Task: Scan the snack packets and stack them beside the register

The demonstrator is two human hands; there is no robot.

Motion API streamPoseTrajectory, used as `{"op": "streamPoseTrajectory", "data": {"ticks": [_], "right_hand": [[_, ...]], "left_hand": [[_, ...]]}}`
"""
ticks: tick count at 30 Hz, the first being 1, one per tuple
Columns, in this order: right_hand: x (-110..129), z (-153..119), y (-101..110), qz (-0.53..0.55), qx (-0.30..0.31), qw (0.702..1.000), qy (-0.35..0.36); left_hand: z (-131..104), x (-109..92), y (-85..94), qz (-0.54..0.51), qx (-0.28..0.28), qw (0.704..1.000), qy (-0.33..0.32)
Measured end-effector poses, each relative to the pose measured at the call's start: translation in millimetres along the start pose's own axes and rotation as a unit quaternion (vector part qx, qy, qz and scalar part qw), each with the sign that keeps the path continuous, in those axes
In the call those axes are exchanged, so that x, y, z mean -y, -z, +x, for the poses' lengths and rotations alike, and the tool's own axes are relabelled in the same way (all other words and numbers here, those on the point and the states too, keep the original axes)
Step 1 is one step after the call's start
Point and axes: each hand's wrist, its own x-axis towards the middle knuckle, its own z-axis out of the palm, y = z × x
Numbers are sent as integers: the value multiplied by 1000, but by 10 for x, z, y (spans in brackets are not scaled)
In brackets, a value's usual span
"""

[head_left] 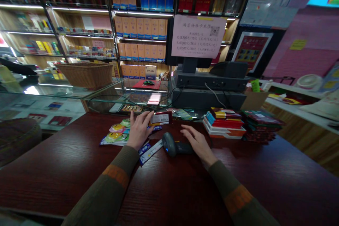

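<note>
My left hand, fingers spread, is over the packets on the dark wooden counter. Its fingertips reach the near edge of a dark red box with a white label; whether they touch it I cannot tell. Colourful snack packets lie to its left, partly covered by the hand. A narrow blue-and-white packet slants below it. Between my hands a black barcode scanner with a blue light rests on the counter. My right hand, fingers extended, is beside the scanner's handle and partly hides its end.
Stacked boxes and a pile of dark packets stand at the right. Behind the counter are a till, a monitor bearing a pink notice, a glass display case and a wicker basket. Loose cables cross the glass.
</note>
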Motion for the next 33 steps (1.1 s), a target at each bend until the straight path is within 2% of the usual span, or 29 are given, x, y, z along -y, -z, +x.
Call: {"op": "streamPoseTrajectory", "data": {"ticks": [2, 6, 14, 21, 24, 29, 33], "right_hand": [[-16, 105, -62, 81, -42, 995, -36], [14, 254, -165, 161, -39, 982, -92], [240, 294, -319, 159, -13, 981, -112], [271, 267, -365, 162, -16, 980, -110], [263, 262, -377, 158, -22, 981, -107], [241, 268, -393, 169, -3, 980, -108], [200, 286, -408, 185, -9, 976, -113]], "left_hand": [[3, -9, -4, -3, 5, 1000, -2], [8, -28, -6, -8, 13, 1000, -7], [13, -84, -8, -11, 18, 999, -26], [-4, -69, -80, -68, 31, 997, -24], [-13, -78, -116, -122, 29, 992, -3], [-21, -124, -148, -173, 16, 982, 70], [-25, -141, -190, -209, 16, 974, 89]]}}
